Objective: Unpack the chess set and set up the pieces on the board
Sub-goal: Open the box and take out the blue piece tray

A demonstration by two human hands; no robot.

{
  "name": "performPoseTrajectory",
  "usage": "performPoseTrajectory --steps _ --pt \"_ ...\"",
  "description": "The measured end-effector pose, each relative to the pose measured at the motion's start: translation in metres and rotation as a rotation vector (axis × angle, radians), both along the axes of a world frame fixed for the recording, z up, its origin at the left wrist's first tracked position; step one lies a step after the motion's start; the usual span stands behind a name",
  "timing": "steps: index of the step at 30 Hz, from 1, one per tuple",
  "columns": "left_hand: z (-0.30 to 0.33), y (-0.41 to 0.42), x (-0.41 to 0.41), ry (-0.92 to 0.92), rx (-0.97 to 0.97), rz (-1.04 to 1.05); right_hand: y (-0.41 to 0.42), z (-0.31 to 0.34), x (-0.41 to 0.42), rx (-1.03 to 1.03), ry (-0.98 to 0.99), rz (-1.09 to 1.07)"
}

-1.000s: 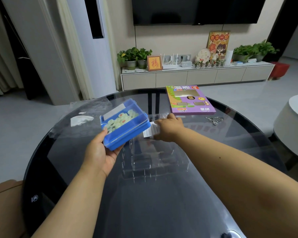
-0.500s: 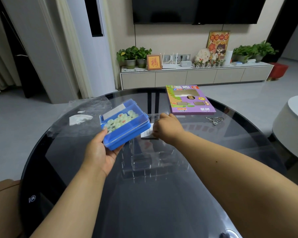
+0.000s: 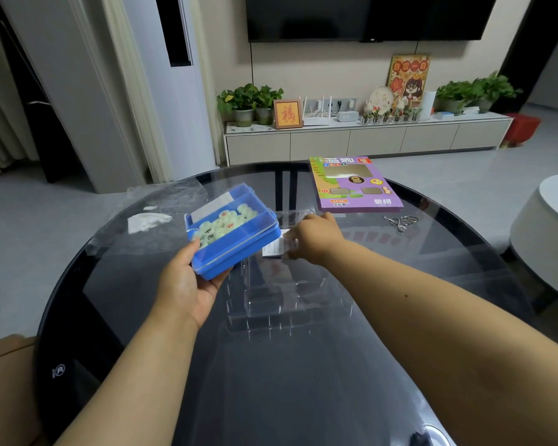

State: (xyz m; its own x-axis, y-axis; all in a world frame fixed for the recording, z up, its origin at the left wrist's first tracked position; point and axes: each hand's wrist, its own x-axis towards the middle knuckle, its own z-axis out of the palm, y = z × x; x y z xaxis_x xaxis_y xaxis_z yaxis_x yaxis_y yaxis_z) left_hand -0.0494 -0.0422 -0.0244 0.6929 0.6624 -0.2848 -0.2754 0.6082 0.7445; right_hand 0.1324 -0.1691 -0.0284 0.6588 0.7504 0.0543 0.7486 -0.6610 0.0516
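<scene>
From the head camera, a round dark glass table [image 3: 136,317] fills the lower half of the view, with both bare forearms reaching over its near edge.

The left hand [image 3: 187,284] is raised above the table's left-centre, palm up, its thumb and fingers wrapped round the near corner of a blue plastic box [image 3: 236,233]. The box is tilted, clear of the glass, and through its clear top show pale green round chess pieces [image 3: 221,225] with red and dark characters on them, heaped loosely in one compartment.

The right hand [image 3: 314,239] lies near the table's centre, just right of the box, knuckles up. Its fingers curl down onto a white slip of paper [image 3: 274,247] that rests on a clear plastic tray [image 3: 284,294]; they seem to pinch the slip's right edge, though the fingertips are hidden under the hand, so the grip cannot be told for sure. The moulded tray sits on the glass between the two forearms, reaching from the centre toward the near edge.

At the far edge lies a flat purple game box [image 3: 355,185] with green artwork, face up. Just to its right, toward the right edge, is a small metal wire puzzle [image 3: 400,221]. Crumpled clear plastic wrap [image 3: 155,204] spreads along the far-left edge, with a white scrap [image 3: 147,220] on it.
</scene>
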Motion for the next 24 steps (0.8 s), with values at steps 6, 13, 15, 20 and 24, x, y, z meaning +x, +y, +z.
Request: performPoseTrajectory --steps 6,13,15,20,24 --pt "0.001 0.001 0.001 0.0 -0.008 -0.001 0.0 0.003 -0.006 0.195 0.001 0.035" --pt "0.002 -0.001 -0.001 -0.01 -0.004 0.011 -0.001 0.013 -0.016 0.319 0.188 0.001" --pt "0.002 -0.001 -0.001 -0.014 -0.005 0.013 -0.001 0.016 -0.016 0.352 0.252 -0.012" --pt "0.006 -0.004 -0.002 -0.016 -0.027 0.029 -0.001 0.012 -0.016 0.349 0.237 -0.064" --pt "0.004 -0.006 -0.002 -0.01 -0.021 0.023 0.001 0.009 -0.017 0.227 0.094 -0.042"
